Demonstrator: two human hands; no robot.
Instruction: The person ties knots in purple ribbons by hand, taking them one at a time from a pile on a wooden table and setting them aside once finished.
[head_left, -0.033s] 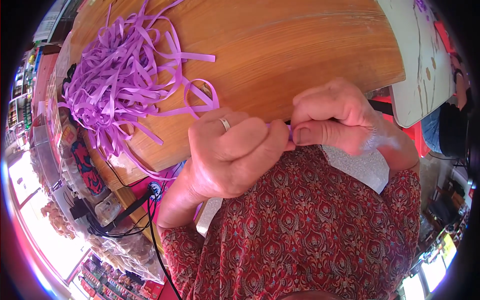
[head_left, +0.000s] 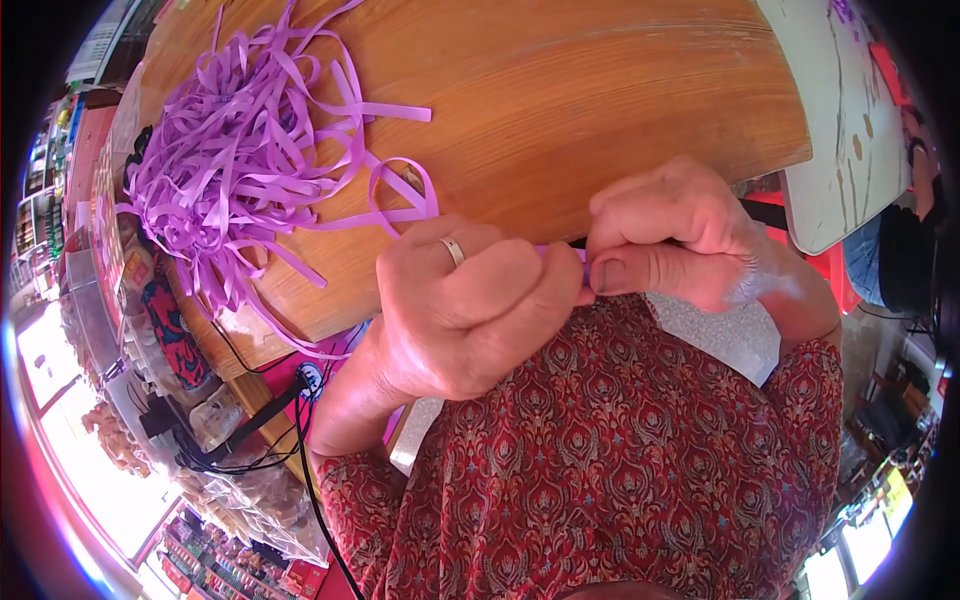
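Note:
My left hand (head_left: 465, 310), with a ring on one finger, is closed at the table's near edge. My right hand (head_left: 685, 235) faces it, thumb and bent forefinger pinched together. A short bit of purple ribbon (head_left: 580, 254) shows between the two hands, and the fingers of both press on it. The rest of that piece is hidden behind my fingers. To the left of my left hand lies a big tangled heap of purple ribbon (head_left: 235, 150). A loop and a few loose ends stretch from the heap toward my left wrist.
The wooden table (head_left: 560, 110) spans the space beyond my hands. At the right stands a pale marbled tabletop (head_left: 845, 150), with another person's arm (head_left: 922, 165) beside it. Black cables (head_left: 300, 440) hang near my left forearm, close to clear plastic bags (head_left: 265, 510).
My hands have shifted very slightly, and a little more of the purple ribbon shows between them. The grip looks the same, and the ribbon heap lies as before.

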